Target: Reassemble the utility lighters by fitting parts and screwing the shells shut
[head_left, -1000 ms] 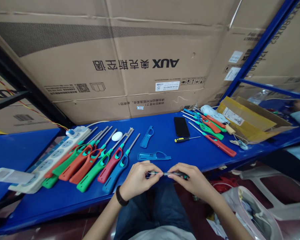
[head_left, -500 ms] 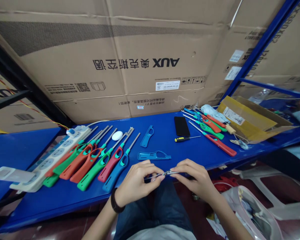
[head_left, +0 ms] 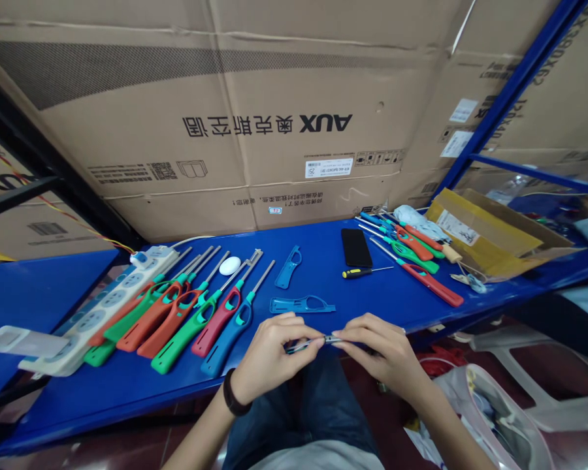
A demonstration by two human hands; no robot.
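Observation:
Both my hands meet over the front edge of the blue shelf, holding a slim metal lighter tube (head_left: 313,343) between their fingertips. My left hand (head_left: 274,349) pinches its left part, and my right hand (head_left: 379,346) pinches its right end, which is hidden by my fingers. Just beyond my left hand lies a blue lighter shell half (head_left: 301,305), with another (head_left: 288,267) farther back. Several assembled long-nosed utility lighters (head_left: 200,323) in blue, red, green and orange lie side by side to the left.
A white power strip (head_left: 102,307) lies under the left lighters, near a white egg-shaped object (head_left: 230,266). Farther right are a black phone (head_left: 357,247), a small screwdriver (head_left: 360,273), more lighters (head_left: 419,274) and an open cardboard box (head_left: 485,232). Large AUX cartons stand behind.
The metal tube has turned from nearly level to slanted, its left end lower. Its green-tipped right end, visible a second ago, is now hidden by my right fingers.

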